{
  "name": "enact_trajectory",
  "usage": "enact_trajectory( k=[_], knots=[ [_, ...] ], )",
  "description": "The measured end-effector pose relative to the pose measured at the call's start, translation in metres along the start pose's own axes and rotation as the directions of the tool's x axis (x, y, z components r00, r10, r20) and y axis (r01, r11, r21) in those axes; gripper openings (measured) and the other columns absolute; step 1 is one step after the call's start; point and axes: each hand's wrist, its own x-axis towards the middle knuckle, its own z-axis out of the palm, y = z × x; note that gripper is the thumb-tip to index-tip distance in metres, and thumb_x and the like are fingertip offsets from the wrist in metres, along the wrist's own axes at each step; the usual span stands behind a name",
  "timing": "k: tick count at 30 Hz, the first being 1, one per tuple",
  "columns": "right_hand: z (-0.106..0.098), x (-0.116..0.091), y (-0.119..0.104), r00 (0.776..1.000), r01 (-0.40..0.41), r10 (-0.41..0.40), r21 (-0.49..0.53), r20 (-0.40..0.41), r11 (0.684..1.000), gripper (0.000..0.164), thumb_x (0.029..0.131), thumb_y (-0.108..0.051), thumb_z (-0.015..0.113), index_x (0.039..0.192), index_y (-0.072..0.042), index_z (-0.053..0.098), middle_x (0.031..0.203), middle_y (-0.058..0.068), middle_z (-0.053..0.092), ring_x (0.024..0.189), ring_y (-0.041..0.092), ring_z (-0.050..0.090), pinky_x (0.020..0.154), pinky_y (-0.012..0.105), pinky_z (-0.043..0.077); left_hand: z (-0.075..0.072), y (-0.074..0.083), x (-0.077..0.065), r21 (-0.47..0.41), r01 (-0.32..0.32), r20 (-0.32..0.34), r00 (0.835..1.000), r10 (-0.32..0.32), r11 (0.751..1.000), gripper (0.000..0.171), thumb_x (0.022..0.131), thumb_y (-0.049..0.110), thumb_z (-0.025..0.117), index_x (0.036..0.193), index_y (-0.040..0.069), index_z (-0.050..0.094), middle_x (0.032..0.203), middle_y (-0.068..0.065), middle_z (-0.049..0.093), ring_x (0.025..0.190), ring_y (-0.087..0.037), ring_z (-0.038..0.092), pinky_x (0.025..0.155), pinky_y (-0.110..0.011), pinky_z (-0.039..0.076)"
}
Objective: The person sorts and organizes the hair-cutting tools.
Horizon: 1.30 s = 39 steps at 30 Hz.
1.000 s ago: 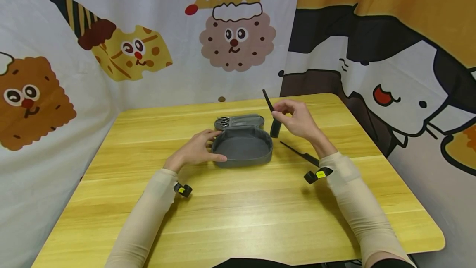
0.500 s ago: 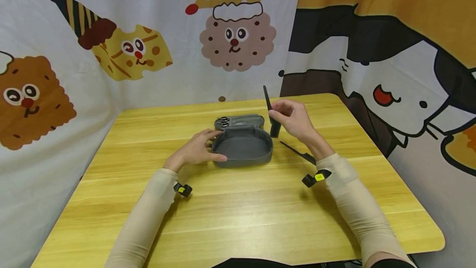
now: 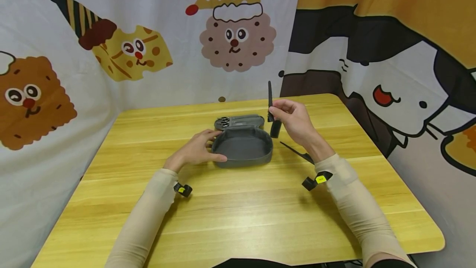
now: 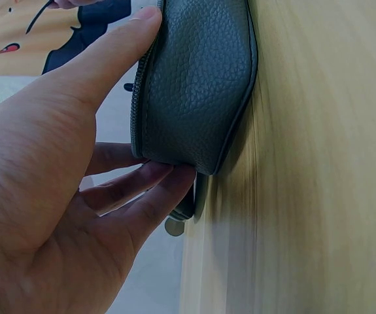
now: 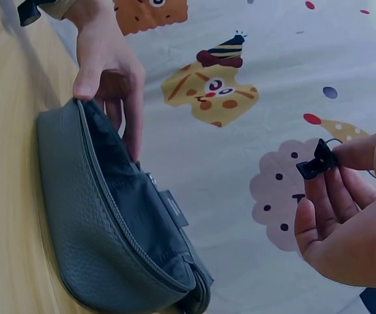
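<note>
A grey zippered case [image 3: 241, 163] stands with its lid laid back behind it. My left hand [image 3: 197, 149] grips its left end, the thumb over the front rim and fingers against the outer wall, as the left wrist view of the textured case [image 4: 201, 78] shows. Beyond the case's right end, my right hand [image 3: 295, 119] pinches a slim black clip [image 3: 270, 96], held upright above the table. In the right wrist view, two prongs of the clip [image 5: 317, 163] stand apart in a V. Just below that hand is a black rectangular piece [image 3: 275, 129], partly hidden.
A black rat-tail comb [image 3: 297, 152] lies right of the case, partly behind my right wrist. The case's open lid [image 3: 245, 121] bears metal tools with ring handles [image 3: 224, 121]. A cartoon-printed curtain [image 3: 148, 90] hangs behind the wooden table [image 3: 223, 214].
The clip in my right hand has turned from leaning left to nearly upright, and its top has risen. My right wrist shifted slightly left. My left hand and the case have stayed put.
</note>
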Motion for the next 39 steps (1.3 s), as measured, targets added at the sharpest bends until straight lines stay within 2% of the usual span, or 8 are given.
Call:
enact_trajectory(
  k=[7, 13, 23, 33, 39],
  knots=[
    [0.008, -0.002, -0.004, 0.997, -0.066, 0.071, 0.217, -0.014, 0.974, 0.010, 0.111, -0.002, 0.069, 0.120, -0.003, 0.073, 0.105, -0.001, 0.073, 0.092, 0.012, 0.068, 0.081, 0.019, 0.062, 0.000, 0.000, 0.001, 0.006, -0.002, 0.001, 1.000, 0.002, 1.000, 0.110, 0.092, 0.063, 0.090, 0.179, 0.023, 0.037, 0.183, -0.017, 0.032, 0.156, -0.044, 0.056, 0.122, -0.061, 0.057],
    [0.016, -0.005, -0.007, 0.996, -0.086, 0.090, 0.311, 0.000, 0.947, 0.008, 0.111, -0.001, 0.068, 0.113, -0.006, 0.074, 0.101, 0.000, 0.075, 0.086, 0.013, 0.069, 0.080, 0.023, 0.061, -0.001, 0.000, 0.001, 0.000, -0.006, -0.002, 1.000, 0.006, 1.000, 0.110, 0.092, 0.061, 0.091, 0.179, 0.021, 0.037, 0.183, -0.018, 0.033, 0.155, -0.044, 0.056, 0.121, -0.061, 0.057],
    [0.030, -0.012, -0.009, 0.990, -0.138, 0.138, 0.294, 0.021, 0.946, 0.005, 0.113, -0.005, 0.067, 0.117, -0.006, 0.068, 0.107, 0.001, 0.070, 0.090, 0.015, 0.068, 0.088, 0.028, 0.063, -0.001, 0.001, 0.002, 0.001, -0.012, -0.006, 1.000, 0.012, 1.000, 0.109, 0.092, 0.060, 0.091, 0.178, 0.020, 0.037, 0.182, -0.019, 0.033, 0.155, -0.044, 0.057, 0.121, -0.061, 0.057],
    [0.044, -0.019, -0.004, 0.988, -0.156, 0.147, 0.305, 0.053, 0.939, 0.008, 0.113, -0.005, 0.066, 0.120, -0.006, 0.069, 0.106, -0.001, 0.073, 0.091, 0.013, 0.069, 0.088, 0.028, 0.063, 0.000, -0.001, 0.001, 0.005, -0.006, -0.003, 1.000, 0.006, 1.000, 0.110, 0.091, 0.061, 0.091, 0.179, 0.022, 0.037, 0.184, -0.018, 0.031, 0.154, -0.044, 0.058, 0.121, -0.061, 0.057],
    [0.051, -0.022, 0.000, 0.989, -0.144, 0.133, 0.310, 0.056, 0.940, 0.008, 0.112, -0.003, 0.067, 0.114, -0.008, 0.072, 0.102, -0.002, 0.073, 0.088, 0.013, 0.068, 0.085, 0.027, 0.063, 0.000, -0.002, 0.002, 0.007, -0.012, -0.004, 1.000, 0.012, 1.000, 0.110, 0.092, 0.060, 0.092, 0.178, 0.021, 0.037, 0.184, -0.018, 0.031, 0.154, -0.044, 0.058, 0.121, -0.060, 0.057]
  ],
)
